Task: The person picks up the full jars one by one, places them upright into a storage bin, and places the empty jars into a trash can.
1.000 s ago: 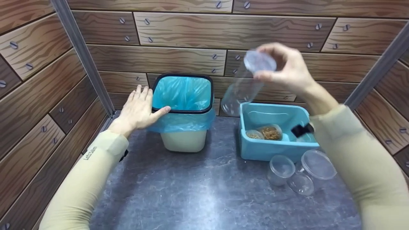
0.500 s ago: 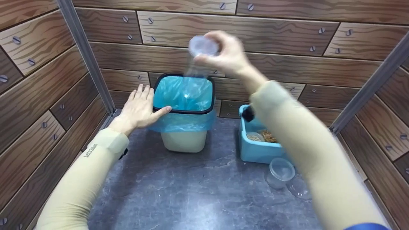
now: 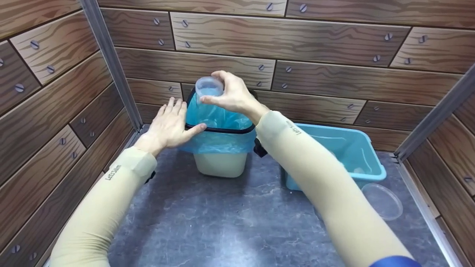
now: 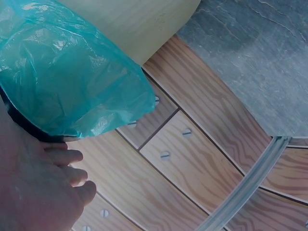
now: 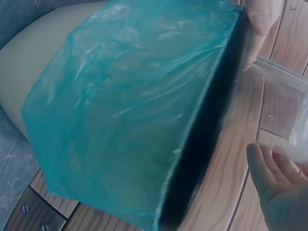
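One clear container (image 3: 208, 88) has changed place: a second ago it hung beside the blue tub (image 3: 371, 176), then it swung across, blurred, and now it stands lower, over the mouth of the bin (image 3: 220, 165). The right hand (image 3: 235, 93) grips its upper end between thumb and fingers; its lower end reaches toward the blue bag (image 3: 222, 144), though whether it has passed inside the black rim (image 3: 230, 130) cannot be told. That shift puts the work at the bin rather than the tub, with the container held and not released. The left hand (image 3: 169, 125) stays where it was, fingers straight along the bin's left side and thumb at the front rim, which appears to steady it. The tub is partly hidden behind the right forearm (image 3: 326, 174), so most of its contents cannot be made out. A round clear piece (image 3: 382, 202) lies just in front of it on the grey surface (image 3: 230, 222).
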A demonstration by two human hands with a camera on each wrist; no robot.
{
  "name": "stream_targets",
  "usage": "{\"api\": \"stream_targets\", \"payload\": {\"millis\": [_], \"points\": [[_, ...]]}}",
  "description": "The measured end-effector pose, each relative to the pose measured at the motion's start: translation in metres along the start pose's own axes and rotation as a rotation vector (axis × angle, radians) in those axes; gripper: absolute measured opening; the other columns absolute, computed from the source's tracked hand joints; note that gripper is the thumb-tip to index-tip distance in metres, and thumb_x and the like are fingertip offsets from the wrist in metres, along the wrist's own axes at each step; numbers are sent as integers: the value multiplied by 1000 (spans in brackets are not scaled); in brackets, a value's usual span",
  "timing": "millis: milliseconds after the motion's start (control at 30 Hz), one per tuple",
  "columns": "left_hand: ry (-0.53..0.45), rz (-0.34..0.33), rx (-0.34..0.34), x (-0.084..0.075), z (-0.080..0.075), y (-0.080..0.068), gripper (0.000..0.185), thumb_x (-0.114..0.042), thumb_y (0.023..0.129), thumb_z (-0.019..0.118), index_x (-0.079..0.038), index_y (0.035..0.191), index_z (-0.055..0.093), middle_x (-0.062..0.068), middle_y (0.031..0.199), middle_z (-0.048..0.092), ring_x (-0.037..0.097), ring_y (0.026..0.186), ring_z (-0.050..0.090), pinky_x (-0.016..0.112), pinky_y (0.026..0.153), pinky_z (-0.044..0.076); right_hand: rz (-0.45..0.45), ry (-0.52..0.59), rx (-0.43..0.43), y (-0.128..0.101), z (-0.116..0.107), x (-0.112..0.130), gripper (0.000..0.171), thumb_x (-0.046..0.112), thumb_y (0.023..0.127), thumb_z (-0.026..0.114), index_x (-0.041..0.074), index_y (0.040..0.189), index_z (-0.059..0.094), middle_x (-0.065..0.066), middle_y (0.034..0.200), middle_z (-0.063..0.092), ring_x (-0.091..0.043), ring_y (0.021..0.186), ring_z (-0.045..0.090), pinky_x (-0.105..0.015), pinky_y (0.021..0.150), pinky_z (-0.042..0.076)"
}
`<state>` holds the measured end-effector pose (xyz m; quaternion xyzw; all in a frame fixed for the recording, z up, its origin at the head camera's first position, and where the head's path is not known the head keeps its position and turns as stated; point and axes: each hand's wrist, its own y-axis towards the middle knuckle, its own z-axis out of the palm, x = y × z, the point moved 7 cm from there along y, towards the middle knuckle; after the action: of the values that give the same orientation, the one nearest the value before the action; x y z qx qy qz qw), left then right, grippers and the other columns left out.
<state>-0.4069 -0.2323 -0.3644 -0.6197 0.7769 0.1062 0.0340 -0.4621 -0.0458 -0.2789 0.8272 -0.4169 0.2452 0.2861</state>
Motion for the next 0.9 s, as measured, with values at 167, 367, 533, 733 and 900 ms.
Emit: {"api": "stream_targets", "payload": {"millis": [167, 367, 533, 733, 900], "points": [[-2, 1, -2, -2, 0, 1, 123, -90, 104, 35, 8, 177, 15, 32, 186, 15, 50, 177, 7, 67, 144, 12, 24, 36, 64, -10, -4, -7, 105, 58, 96, 86, 18, 177, 34, -10, 174, 53, -31, 155, 60, -47, 127, 53], [-12, 4, -5, 0, 0, 0, 124, -90, 104, 35, 9, 176, 15, 33, 186, 15, 51, 177, 7, 69, 143, 13, 3, 26, 11, -28, -34, -17, 91, 57, 100, 82, 20, 173, 42, -13, 170, 55, -33, 156, 59, -51, 126, 53], [-9, -4, 4, 3, 3, -2, 123, -89, 105, 35, 9, 176, 14, 33, 186, 14, 52, 176, 7, 69, 143, 13, -15, 70, -40, -48, -67, -32, 78, 45, 102, 81, 16, 168, 50, -15, 165, 60, -35, 154, 61, -53, 125, 54], [-11, 4, 9, 0, 4, -2, 123, -89, 105, 35, 9, 176, 14, 34, 185, 15, 53, 176, 7, 69, 143, 12, -42, 70, -110, -88, -109, -56, 63, 32, 105, 79, 8, 160, 59, -18, 157, 66, -36, 145, 67, -52, 124, 53], [-21, 8, 8, -1, 1, -2, 124, -90, 105, 35, 9, 176, 14, 33, 186, 14, 53, 176, 6, 70, 143, 11, -18, 42, -106, -133, -126, -80, 60, 30, 105, 80, 6, 157, 61, -18, 156, 68, -38, 144, 66, -54, 127, 49]]}}
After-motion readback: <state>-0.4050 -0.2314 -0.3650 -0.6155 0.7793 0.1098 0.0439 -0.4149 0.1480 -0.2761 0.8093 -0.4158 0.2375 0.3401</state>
